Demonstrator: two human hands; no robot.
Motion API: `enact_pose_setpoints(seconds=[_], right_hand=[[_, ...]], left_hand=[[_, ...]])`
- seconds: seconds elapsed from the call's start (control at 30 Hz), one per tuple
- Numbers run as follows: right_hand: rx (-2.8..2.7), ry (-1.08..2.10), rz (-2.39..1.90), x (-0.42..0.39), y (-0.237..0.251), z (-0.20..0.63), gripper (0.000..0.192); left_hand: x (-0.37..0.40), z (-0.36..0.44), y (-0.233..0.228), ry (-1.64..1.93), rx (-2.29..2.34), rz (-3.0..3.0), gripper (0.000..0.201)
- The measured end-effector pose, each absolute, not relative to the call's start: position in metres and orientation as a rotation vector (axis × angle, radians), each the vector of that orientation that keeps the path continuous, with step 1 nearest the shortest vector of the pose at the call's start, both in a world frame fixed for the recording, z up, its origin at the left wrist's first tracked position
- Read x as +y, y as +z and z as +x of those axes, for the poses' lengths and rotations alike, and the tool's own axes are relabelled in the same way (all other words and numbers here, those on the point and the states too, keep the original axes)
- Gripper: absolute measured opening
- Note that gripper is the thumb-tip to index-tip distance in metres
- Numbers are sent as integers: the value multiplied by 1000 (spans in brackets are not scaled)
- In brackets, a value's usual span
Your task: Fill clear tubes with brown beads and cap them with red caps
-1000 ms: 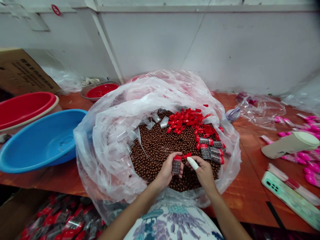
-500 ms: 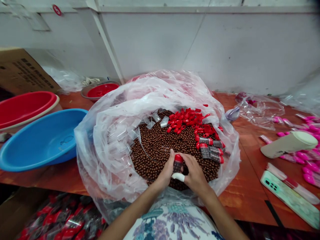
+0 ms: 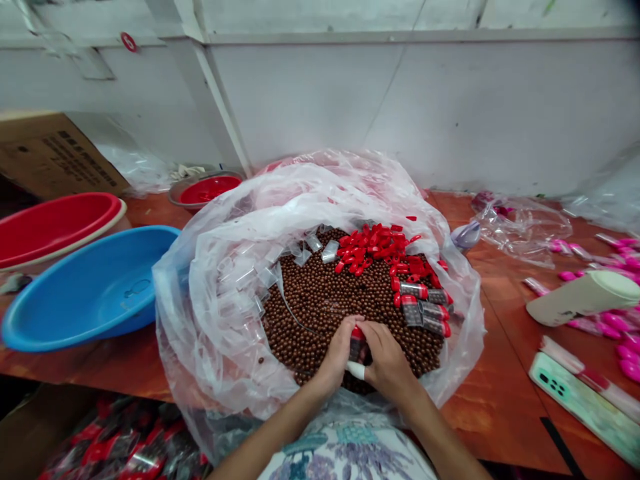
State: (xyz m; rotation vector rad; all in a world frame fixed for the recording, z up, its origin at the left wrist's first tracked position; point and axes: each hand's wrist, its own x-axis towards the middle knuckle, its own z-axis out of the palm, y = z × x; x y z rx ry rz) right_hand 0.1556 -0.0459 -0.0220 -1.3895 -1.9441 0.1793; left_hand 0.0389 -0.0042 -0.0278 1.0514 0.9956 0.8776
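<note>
A big clear plastic bag [image 3: 220,293] lies open on the table, full of small brown balls [image 3: 320,300]. My left hand [image 3: 337,353] and my right hand [image 3: 385,360] meet over the near side of the balls, both gripping one small clear vial with a red cap [image 3: 357,341]. The right thumb wears a white finger cot. Loose red caps [image 3: 373,243] are heaped at the far side of the balls. Several filled, capped vials [image 3: 425,303] lie to the right, and empty clear vials [image 3: 260,273] rest along the left.
A blue basin [image 3: 90,287] and a red basin [image 3: 50,223] stand at left, with a small red bowl [image 3: 205,189] and a cardboard box [image 3: 55,153] behind. At right lie a phone [image 3: 580,397], a white bottle [image 3: 585,293], pink pieces [image 3: 620,327] and crumpled plastic [image 3: 520,223].
My right hand brought a red cap onto the vial held in my left hand; both hands now close around it, low over the balls. The view shifted slightly.
</note>
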Motion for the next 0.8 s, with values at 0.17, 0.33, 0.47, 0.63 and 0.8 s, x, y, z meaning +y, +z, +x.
enact_pose_setpoints(seconds=[0.17, 0.33, 0.47, 0.63, 0.8], right_hand=[[-1921, 59, -1570, -40, -24, 183, 64], [-1602, -218, -1986, -28, -28, 246, 70], [-1527, -357, -2017, -22, -29, 263, 67], [-1723, -219, -1747, -14, -34, 222, 50], [-1931, -40, -1580, 0, -40, 200, 50]], left_hand=[[29, 36, -23, 717, 961, 1403, 48], [113, 17, -8, 892, 1434, 1976, 28], [165, 9, -4, 916, 1550, 2073, 35], [185, 20, -6, 842, 1498, 2163, 46], [175, 12, -3, 865, 1474, 2144, 33]])
